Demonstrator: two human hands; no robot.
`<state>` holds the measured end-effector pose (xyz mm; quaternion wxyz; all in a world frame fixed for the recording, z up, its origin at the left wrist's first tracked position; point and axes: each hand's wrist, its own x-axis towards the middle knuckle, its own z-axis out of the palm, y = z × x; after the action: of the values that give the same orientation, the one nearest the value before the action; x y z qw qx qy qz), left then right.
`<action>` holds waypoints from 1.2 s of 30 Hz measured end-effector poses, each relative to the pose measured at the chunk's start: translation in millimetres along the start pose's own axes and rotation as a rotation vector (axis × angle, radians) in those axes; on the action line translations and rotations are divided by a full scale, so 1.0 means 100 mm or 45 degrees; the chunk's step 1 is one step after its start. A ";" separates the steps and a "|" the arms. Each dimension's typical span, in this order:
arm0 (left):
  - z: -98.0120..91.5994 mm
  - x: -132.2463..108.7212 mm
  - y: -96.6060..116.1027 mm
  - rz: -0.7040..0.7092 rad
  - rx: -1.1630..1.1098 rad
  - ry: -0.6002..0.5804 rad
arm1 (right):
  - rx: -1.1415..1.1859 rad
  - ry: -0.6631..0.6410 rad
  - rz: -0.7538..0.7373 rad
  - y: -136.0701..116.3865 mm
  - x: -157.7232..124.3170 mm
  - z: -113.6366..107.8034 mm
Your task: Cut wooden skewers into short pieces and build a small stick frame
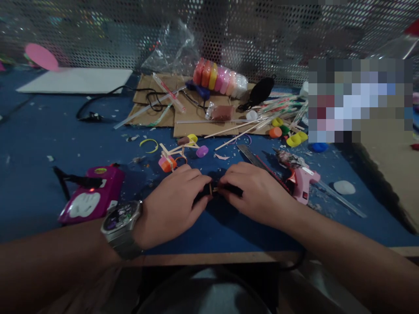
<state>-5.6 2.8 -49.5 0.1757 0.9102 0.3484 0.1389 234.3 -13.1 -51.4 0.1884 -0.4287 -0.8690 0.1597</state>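
My left hand and my right hand meet at the middle of the blue table, both curled round a small black object with a short wooden stick through it. A watch sits on my left wrist. Just beyond my left hand stands a small stick frame with orange, yellow and purple bottle caps. A pink glue gun lies right of my right hand, next to a metal ruler.
A magenta device lies at the left. Cardboard sheets further back hold a stack of coloured caps, straws, sticks and cables. A white board lies far left. Perforated metal mesh closes the back. Table edge runs near me.
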 end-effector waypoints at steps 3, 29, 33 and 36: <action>-0.01 0.00 0.01 0.009 -0.013 -0.013 | 0.003 0.015 0.003 -0.02 0.01 0.01; 0.00 0.00 0.01 0.021 -0.048 -0.080 | 0.019 0.027 -0.029 -0.04 0.02 0.04; 0.00 0.00 0.01 0.010 -0.052 -0.091 | 0.021 0.032 -0.032 -0.04 0.03 0.03; 0.00 0.00 0.01 0.002 -0.051 -0.085 | 0.024 0.026 -0.031 -0.04 0.03 0.03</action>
<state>-5.5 2.2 -49.4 0.2054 0.9109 0.3386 0.1155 228.6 -13.3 -51.7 0.2031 -0.4179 -0.8707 0.1610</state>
